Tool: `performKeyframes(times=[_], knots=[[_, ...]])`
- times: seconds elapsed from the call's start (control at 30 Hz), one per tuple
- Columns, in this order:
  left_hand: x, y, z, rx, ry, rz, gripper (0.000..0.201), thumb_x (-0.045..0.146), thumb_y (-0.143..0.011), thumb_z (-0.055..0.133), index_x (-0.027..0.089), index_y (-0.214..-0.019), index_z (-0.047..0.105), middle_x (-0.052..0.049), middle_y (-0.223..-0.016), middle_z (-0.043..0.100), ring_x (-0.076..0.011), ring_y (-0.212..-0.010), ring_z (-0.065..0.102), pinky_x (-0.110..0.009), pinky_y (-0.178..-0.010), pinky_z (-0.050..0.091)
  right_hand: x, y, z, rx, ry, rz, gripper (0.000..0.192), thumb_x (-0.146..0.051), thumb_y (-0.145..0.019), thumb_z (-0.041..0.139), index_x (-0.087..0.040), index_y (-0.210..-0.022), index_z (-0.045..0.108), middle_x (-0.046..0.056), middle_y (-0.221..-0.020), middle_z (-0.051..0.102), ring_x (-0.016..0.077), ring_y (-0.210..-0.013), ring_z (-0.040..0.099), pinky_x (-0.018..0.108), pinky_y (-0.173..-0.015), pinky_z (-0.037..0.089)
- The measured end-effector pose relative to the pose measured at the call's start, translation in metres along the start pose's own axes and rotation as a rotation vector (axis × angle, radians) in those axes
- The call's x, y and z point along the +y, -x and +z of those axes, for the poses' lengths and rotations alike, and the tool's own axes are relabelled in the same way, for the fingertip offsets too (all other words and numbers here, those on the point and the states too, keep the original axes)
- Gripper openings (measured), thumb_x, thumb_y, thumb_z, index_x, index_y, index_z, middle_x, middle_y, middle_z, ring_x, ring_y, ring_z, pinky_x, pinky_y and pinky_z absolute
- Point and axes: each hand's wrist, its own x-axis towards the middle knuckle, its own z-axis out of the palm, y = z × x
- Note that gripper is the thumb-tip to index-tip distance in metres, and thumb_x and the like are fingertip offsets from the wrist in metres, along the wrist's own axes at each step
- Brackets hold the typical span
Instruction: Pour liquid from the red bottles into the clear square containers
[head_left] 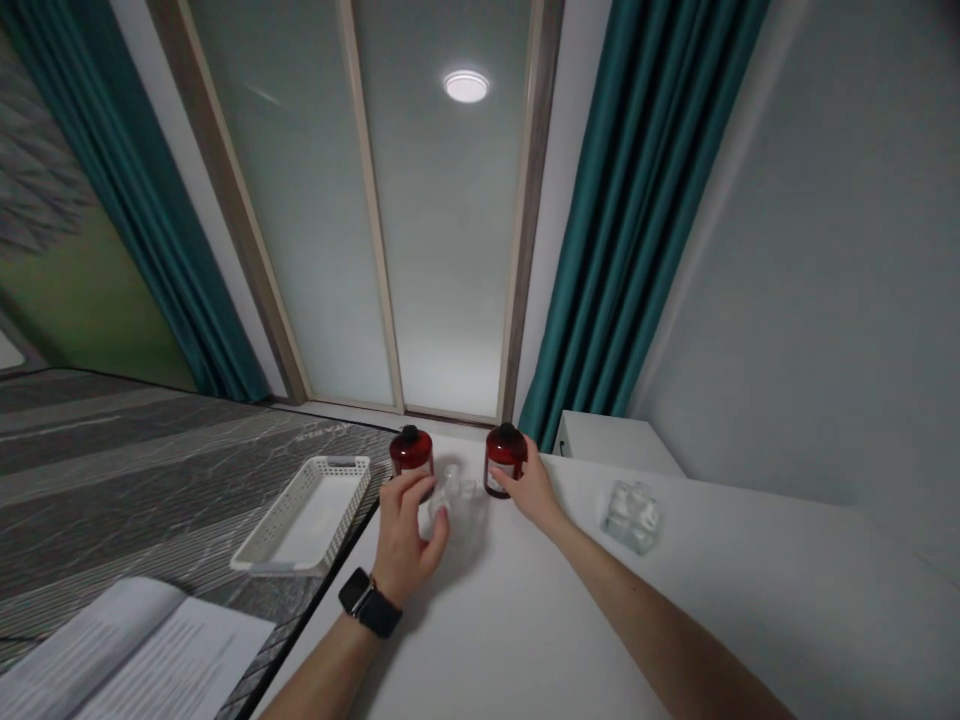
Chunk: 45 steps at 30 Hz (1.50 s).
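Observation:
Two dark red bottles with black caps stand upright at the far end of a white table (517, 610). My right hand (534, 490) is wrapped around the side of the right red bottle (504, 455), its thumb across the pale label. In front of the left red bottle (411, 450) is my left hand (409, 530), fingers curved and thumb apart, with nothing visible gripped; whether its fingertips touch that bottle I cannot tell. Small clear glass bottles (456, 485) stand between the two red ones, just beyond my left thumb and partly blurred.
A cluster of clear glass pieces (632, 517) sits on the table's right side. Left of the table, a grey patterned surface (187, 480) bears a white perforated basket (259, 535) and an open book (187, 650). Beyond are a white cabinet (615, 440) and teal curtains (622, 220).

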Motion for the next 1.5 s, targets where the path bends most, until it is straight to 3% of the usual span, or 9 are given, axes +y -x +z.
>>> performKeyframes(times=[0.2,0.27,0.43,0.53,0.77,0.93,1.33,1.5], knots=[[0.029,0.005,0.0,-0.105,0.084,0.21,0.041,0.009,-0.084,0.055,0.023,-0.122,0.051,-0.012,-0.115,0.057,-0.0282,-0.106,0.056,-0.045,-0.09,0.051,-0.018,0.049,-0.053,-0.036,0.002,0.029,0.068,-0.027,-0.071,0.076,-0.021,-0.132,0.045,0.01,-0.125,0.065,0.0263,-0.113,0.062,0.047,-0.103,0.045],[0.043,0.006,0.002,-0.148,0.163,0.221,0.044,0.008,-0.084,0.055,0.023,-0.125,0.049,-0.013,-0.121,0.056,-0.0281,-0.111,0.056,-0.045,-0.093,0.051,-0.024,0.067,-0.068,-0.043,-0.004,0.041,0.07,-0.025,-0.072,0.075,-0.022,-0.134,0.044,0.011,-0.128,0.063,0.0261,-0.114,0.062,0.047,-0.103,0.046],[0.082,-0.005,0.019,-0.328,0.457,-0.013,0.045,0.012,-0.087,0.054,0.022,-0.129,0.044,-0.015,-0.129,0.052,-0.027,-0.12,0.054,-0.046,-0.099,0.05,-0.039,0.105,-0.1,-0.151,-0.087,0.115,0.075,-0.02,-0.07,0.075,-0.024,-0.136,0.042,0.011,-0.135,0.059,0.0263,-0.115,0.062,0.046,-0.097,0.051],[0.1,-0.016,0.035,-0.458,0.57,-0.097,0.053,0.019,-0.083,0.063,0.021,-0.132,0.043,-0.015,-0.129,0.053,-0.0293,-0.12,0.052,-0.05,-0.102,0.048,-0.048,0.118,-0.112,-0.152,-0.111,0.121,0.073,-0.017,-0.068,0.076,-0.025,-0.134,0.046,0.01,-0.133,0.061,0.0271,-0.115,0.063,0.047,-0.098,0.05],[0.116,-0.021,0.062,-0.635,0.84,-0.303,0.045,0.021,-0.08,0.065,0.019,-0.124,0.054,-0.012,-0.122,0.061,-0.027,-0.11,0.06,-0.045,-0.098,0.049,-0.053,0.127,-0.131,-0.149,-0.1,0.116,0.077,-0.01,-0.066,0.075,-0.027,-0.135,0.048,0.009,-0.136,0.06,0.0303,-0.124,0.058,0.051,-0.1,0.049],[0.116,-0.007,0.061,-0.631,0.921,-0.319,0.059,0.027,-0.08,0.071,0.019,-0.134,0.049,-0.014,-0.132,0.057,-0.0299,-0.122,0.056,-0.046,-0.103,0.046,-0.056,0.13,-0.135,-0.181,-0.089,0.134,0.075,-0.009,-0.067,0.075,-0.027,-0.135,0.047,0.009,-0.136,0.06,0.0287,-0.122,0.059,0.05,-0.104,0.046],[0.12,0.009,0.059,-0.561,0.928,-0.383,0.063,0.024,-0.078,0.071,0.021,-0.137,0.048,-0.014,-0.133,0.057,-0.0304,-0.124,0.054,-0.048,-0.106,0.044,-0.064,0.135,-0.135,-0.215,-0.076,0.089,0.076,-0.008,-0.068,0.075,-0.028,-0.137,0.048,0.008,-0.138,0.059,0.0284,-0.127,0.055,0.05,-0.108,0.044],[0.122,0.01,0.06,-0.529,0.923,-0.398,0.059,0.021,-0.075,0.073,0.02,-0.13,0.051,-0.011,-0.126,0.06,-0.0288,-0.118,0.057,-0.046,-0.103,0.045,-0.064,0.132,-0.15,-0.335,-0.095,0.053,0.063,-0.018,-0.083,0.065,-0.029,-0.142,0.045,0.008,-0.144,0.053,0.0262,-0.129,0.054,0.047,-0.106,0.047]])
